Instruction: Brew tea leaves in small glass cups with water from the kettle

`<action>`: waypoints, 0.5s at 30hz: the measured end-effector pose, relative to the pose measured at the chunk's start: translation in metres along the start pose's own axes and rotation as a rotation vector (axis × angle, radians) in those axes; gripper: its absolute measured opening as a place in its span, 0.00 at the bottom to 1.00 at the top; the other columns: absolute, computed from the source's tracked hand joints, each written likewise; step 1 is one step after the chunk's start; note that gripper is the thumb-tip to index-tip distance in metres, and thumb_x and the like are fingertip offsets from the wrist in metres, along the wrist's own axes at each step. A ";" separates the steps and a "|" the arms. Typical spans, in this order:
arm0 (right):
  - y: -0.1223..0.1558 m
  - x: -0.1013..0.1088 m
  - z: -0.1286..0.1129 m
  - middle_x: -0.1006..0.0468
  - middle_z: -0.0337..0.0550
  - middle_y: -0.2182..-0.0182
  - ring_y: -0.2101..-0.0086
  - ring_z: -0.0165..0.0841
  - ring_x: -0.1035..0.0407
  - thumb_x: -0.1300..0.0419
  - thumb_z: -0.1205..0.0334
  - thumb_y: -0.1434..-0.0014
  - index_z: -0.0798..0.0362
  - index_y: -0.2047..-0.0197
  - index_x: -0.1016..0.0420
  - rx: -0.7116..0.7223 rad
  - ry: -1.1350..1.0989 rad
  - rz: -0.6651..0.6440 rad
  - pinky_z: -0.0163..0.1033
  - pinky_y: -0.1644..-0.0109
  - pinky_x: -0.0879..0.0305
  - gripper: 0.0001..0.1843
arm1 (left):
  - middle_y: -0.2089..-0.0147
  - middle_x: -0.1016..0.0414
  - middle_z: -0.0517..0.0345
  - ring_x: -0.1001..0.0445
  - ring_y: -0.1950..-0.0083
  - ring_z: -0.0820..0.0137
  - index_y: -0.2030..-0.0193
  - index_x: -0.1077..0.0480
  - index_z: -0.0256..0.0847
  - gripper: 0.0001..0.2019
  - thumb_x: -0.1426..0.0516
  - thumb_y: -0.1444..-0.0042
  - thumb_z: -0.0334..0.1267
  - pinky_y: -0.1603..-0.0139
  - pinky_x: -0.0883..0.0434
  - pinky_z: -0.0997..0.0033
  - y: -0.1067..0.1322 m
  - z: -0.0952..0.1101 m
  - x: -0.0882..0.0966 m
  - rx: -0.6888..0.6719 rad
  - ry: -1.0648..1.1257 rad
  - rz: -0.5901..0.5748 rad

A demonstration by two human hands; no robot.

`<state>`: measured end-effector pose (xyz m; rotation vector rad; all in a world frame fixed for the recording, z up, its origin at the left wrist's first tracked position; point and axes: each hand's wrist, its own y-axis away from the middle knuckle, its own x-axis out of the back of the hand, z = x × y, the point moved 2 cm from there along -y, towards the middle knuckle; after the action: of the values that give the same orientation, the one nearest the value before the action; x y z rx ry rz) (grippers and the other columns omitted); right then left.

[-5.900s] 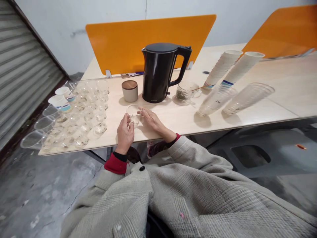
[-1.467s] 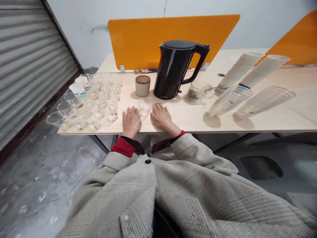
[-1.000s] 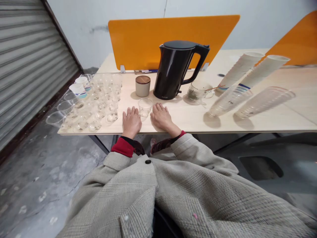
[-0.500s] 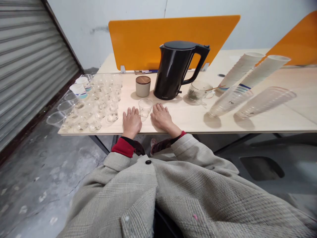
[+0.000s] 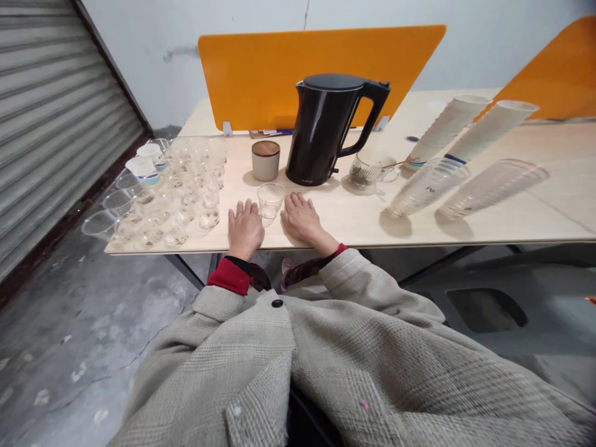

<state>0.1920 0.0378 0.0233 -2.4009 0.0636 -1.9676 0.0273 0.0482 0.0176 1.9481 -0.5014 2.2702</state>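
My left hand (image 5: 245, 228) lies flat on the pale wooden table (image 5: 335, 226) near its front edge, fingers stretched forward and holding nothing. To its right, my right hand (image 5: 302, 218) also rests palm down, open and without anything in it. Between the two sets of fingertips stands a clear plastic cup (image 5: 270, 200), upright. Whether either hand touches it, I cannot tell. Just behind the cup are a grey canister (image 5: 265, 166) with a wooden lid and a black electric kettle (image 5: 321, 130), its handle turned right. A ribbed glass cup (image 5: 367, 169) holding dark leaves and a thin stick sits right of the kettle.
Many clear cups (image 5: 184, 186) with bits in the bottom crowd the left end, beside two paper cups (image 5: 142, 169). On the right are stacked paper cups (image 5: 493, 130) and stacked plastic cups (image 5: 496, 189). An orange divider (image 5: 251, 74) stands behind.
The whole view has shifted slightly, so everything sits a little further left and up. Both hands keep their place on the table beside the clear cup.
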 end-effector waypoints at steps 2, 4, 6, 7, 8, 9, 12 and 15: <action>0.000 0.001 0.000 0.47 0.66 0.20 0.21 0.55 0.54 0.59 0.59 0.26 0.72 0.22 0.45 0.000 0.000 0.000 0.64 0.19 0.56 0.36 | 0.17 0.41 0.48 0.46 0.16 0.49 0.22 0.38 0.38 0.30 0.61 0.25 0.39 0.18 0.46 0.38 0.000 0.000 0.000 0.000 -0.002 -0.005; 0.000 0.001 -0.001 0.47 0.65 0.20 0.21 0.55 0.54 0.60 0.59 0.26 0.72 0.22 0.45 0.000 -0.001 -0.003 0.64 0.19 0.56 0.36 | 0.17 0.41 0.48 0.46 0.16 0.49 0.22 0.38 0.38 0.30 0.61 0.25 0.40 0.17 0.46 0.39 -0.001 0.000 0.000 0.002 -0.006 -0.011; 0.000 0.002 -0.001 0.47 0.65 0.20 0.21 0.55 0.54 0.60 0.59 0.26 0.71 0.22 0.45 -0.001 -0.004 -0.008 0.64 0.19 0.56 0.36 | 0.17 0.42 0.49 0.46 0.16 0.49 0.22 0.39 0.38 0.30 0.61 0.25 0.40 0.17 0.46 0.40 -0.001 -0.001 -0.001 0.007 -0.010 -0.015; 0.001 0.002 -0.001 0.47 0.65 0.20 0.21 0.55 0.55 0.60 0.59 0.25 0.71 0.22 0.45 -0.001 -0.004 -0.010 0.64 0.19 0.56 0.36 | 0.17 0.42 0.49 0.46 0.16 0.49 0.22 0.39 0.38 0.30 0.61 0.24 0.40 0.17 0.46 0.40 -0.002 -0.001 -0.001 0.010 -0.012 -0.016; 0.001 0.002 -0.001 0.47 0.64 0.20 0.21 0.55 0.55 0.60 0.59 0.25 0.71 0.22 0.45 0.000 -0.004 -0.010 0.64 0.19 0.56 0.35 | 0.17 0.42 0.48 0.47 0.15 0.50 0.22 0.39 0.38 0.30 0.61 0.24 0.40 0.17 0.46 0.40 -0.002 -0.001 -0.001 0.010 -0.013 -0.016; 0.001 0.003 -0.001 0.47 0.64 0.20 0.21 0.55 0.54 0.59 0.59 0.25 0.71 0.22 0.45 0.001 -0.003 -0.010 0.64 0.19 0.56 0.35 | 0.17 0.42 0.48 0.47 0.15 0.50 0.22 0.39 0.38 0.30 0.61 0.25 0.40 0.17 0.46 0.39 -0.002 -0.001 -0.002 0.009 -0.012 -0.015; 0.001 0.003 -0.001 0.47 0.65 0.20 0.21 0.55 0.55 0.60 0.59 0.25 0.71 0.22 0.45 0.000 0.002 -0.012 0.64 0.19 0.56 0.35 | 0.17 0.42 0.46 0.46 0.16 0.49 0.22 0.39 0.37 0.30 0.61 0.25 0.40 0.18 0.46 0.38 -0.002 -0.001 -0.002 0.001 -0.004 -0.006; 0.000 0.002 0.000 0.47 0.65 0.20 0.21 0.55 0.54 0.60 0.59 0.25 0.70 0.22 0.44 0.005 0.005 -0.008 0.64 0.19 0.55 0.35 | 0.17 0.41 0.47 0.46 0.16 0.49 0.22 0.38 0.37 0.30 0.61 0.25 0.39 0.17 0.46 0.38 -0.002 -0.001 -0.002 0.001 0.002 0.003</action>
<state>0.1921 0.0372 0.0257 -2.3968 0.0500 -1.9750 0.0273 0.0505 0.0156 1.9473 -0.5031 2.2741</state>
